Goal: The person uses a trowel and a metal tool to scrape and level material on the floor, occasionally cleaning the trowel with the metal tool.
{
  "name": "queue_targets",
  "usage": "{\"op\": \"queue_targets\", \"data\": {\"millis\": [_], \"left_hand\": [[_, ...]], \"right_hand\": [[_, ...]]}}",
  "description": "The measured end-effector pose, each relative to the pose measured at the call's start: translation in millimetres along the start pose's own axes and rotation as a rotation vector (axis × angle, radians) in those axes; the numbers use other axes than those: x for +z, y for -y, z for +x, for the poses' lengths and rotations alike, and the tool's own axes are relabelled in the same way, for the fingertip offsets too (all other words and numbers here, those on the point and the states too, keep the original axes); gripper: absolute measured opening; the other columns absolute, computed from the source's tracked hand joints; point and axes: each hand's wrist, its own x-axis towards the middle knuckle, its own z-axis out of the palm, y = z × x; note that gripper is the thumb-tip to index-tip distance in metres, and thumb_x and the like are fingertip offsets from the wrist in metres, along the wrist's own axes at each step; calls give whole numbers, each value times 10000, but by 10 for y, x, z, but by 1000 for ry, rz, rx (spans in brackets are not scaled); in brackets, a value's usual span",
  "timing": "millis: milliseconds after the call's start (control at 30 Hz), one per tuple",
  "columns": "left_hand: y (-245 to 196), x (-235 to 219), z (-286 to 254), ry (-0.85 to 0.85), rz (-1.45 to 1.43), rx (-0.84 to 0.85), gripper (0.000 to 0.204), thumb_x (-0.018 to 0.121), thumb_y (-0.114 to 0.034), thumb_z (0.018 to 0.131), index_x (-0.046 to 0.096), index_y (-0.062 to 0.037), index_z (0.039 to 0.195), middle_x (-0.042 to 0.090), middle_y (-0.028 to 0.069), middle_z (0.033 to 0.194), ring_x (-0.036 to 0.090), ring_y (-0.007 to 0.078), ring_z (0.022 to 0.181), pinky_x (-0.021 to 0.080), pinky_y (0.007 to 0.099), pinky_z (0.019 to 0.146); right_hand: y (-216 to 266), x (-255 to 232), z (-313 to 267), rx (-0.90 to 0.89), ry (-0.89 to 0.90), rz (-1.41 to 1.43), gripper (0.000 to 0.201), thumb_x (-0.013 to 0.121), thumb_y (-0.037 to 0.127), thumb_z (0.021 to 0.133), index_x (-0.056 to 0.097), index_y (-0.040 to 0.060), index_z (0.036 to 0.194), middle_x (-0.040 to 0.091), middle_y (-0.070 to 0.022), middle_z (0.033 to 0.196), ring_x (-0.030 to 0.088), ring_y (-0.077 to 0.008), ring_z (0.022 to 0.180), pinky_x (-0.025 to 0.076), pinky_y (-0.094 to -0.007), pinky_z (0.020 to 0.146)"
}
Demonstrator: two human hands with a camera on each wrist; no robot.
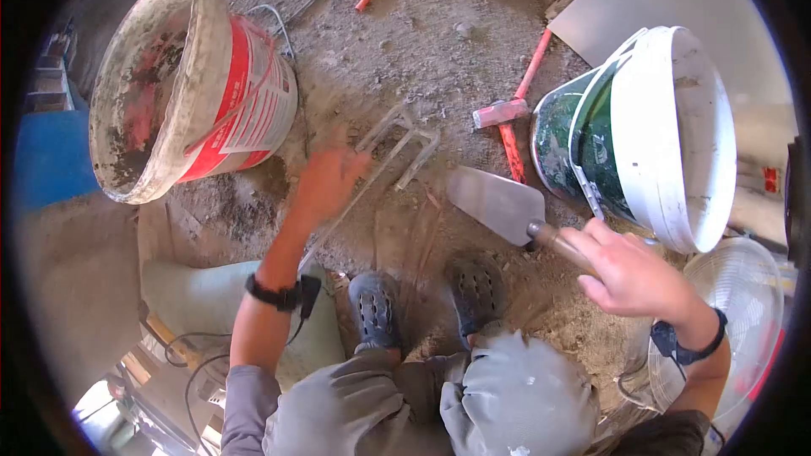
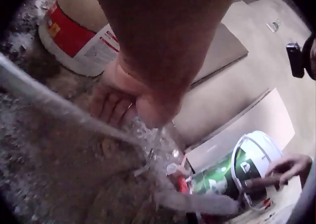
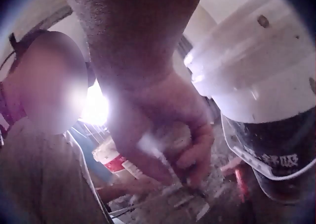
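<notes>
My right hand (image 1: 629, 270) grips the wooden handle of a trowel (image 1: 498, 205), its broad metal blade pointing left over the dirt floor. In the right wrist view the fingers curl round that handle. My left hand (image 1: 325, 186) is blurred beside a long metal rod with an open loop frame at its end, like a mixing paddle (image 1: 397, 148). In the left wrist view the rod (image 2: 69, 103) crosses right at the fingertips; I cannot tell whether they hold it.
A crusted red-and-white bucket (image 1: 262, 101) is tilted at the left. A green-and-white bucket (image 1: 608, 135) lies tipped at the right, near a red-handled hammer (image 1: 500, 113). A wire fan guard (image 1: 731, 304), a pale sack (image 1: 198, 291) and leaning boards (image 1: 667, 0) surround the dirt floor.
</notes>
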Motion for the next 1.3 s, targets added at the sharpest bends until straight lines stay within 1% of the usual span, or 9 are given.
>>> {"op": "queue_targets", "data": {"millis": [133, 267, 400, 500, 633, 867, 1033, 1133, 1300], "left_hand": [[-128, 213, -753, -43, 210, -188, 404, 545, -360, 1049, 627, 4, 895, 693, 242, 812, 676, 494, 821, 539, 553, 720], [-132, 232, -771, -54, 283, -188, 376, 533, -350, 1042, 641, -6, 933, 662, 290, 776, 660, 509, 776, 512, 608, 711], [-92, 306, -759, -53, 262, -190, 355, 538, -338, 1038, 627, -10, 936, 664, 267, 748, 666, 494, 739, 526, 596, 673], [-157, 383, -791, -44, 318, -196, 320, 543, -323, 1035, 629, -22, 968, 676, 244, 736, 680, 468, 713, 533, 578, 639], [-146, 384, -787, -36, 322, -171, 306, 533, -327, 1038, 630, -39, 1005, 696, 224, 738, 699, 431, 690, 547, 549, 622], [-155, 355, -779, -19, 298, -172, 354, 508, -348, 1042, 649, -33, 959, 710, 197, 741, 723, 408, 702, 586, 521, 665], [-112, 363, -809, -77, 225, -132, 308, 545, -312, 1017, 669, -42, 936, 720, 207, 807, 725, 405, 748, 587, 530, 675], [-46, 391, -779, 0, 273, -109, 275, 554, -292, 1006, 686, -57, 953, 715, 198, 801, 727, 405, 757, 589, 523, 679], [-59, 447, -762, 15, 238, -161, 284, 557, -297, 1006, 699, -51, 987, 718, 191, 783, 731, 404, 742, 589, 523, 661]], "right_hand": [[21, -24, -94, -192, -532, 73, 577, 743, -2, 800, 522, 23, 1333, 647, -178, 1078, 683, -317, 916, 555, -393, 829], [239, 184, 313, -127, -1016, 958, 443, 762, 55, 919, 534, -11, 1292, 683, -140, 1192, 644, -204, 1044, 497, -345, 979], [436, 403, 1083, -414, -1206, 1437, 216, 588, 99, 1024, 533, -22, 1194, 635, -122, 1108, 621, -205, 1037, 452, -368, 1010], [445, 391, 1515, -387, -1342, 1279, 55, 579, 60, 985, 551, 15, 1000, 569, -74, 939, 583, -160, 840, 470, -333, 840], [576, -90, 1391, -564, -1356, 1272, 83, 583, 39, 929, 538, 60, 862, 521, -32, 715, 490, -126, 594, 438, -297, 582], [1150, -1175, 1441, -1229, -738, 1050, 260, 523, 240, 1000, 496, 122, 770, 438, -18, 733, 414, -153, 694, 364, -321, 684], [1874, -1023, 2387, -1168, -651, 1089, 65, 624, 94, 1002, 561, 85, 986, 565, -14, 583, 574, -115, 475, 477, -264, 435], [1920, -943, 2397, -1144, -527, 1006, 265, 532, 215, 1019, 523, 74, 795, 394, -5, 605, 389, -137, 496, 372, -318, 517], [1892, -554, 2908, -1050, -750, 731, 235, 672, 98, 967, 621, 59, 742, 601, 32, 673, 574, -53, 575, 425, -246, 506]]}}
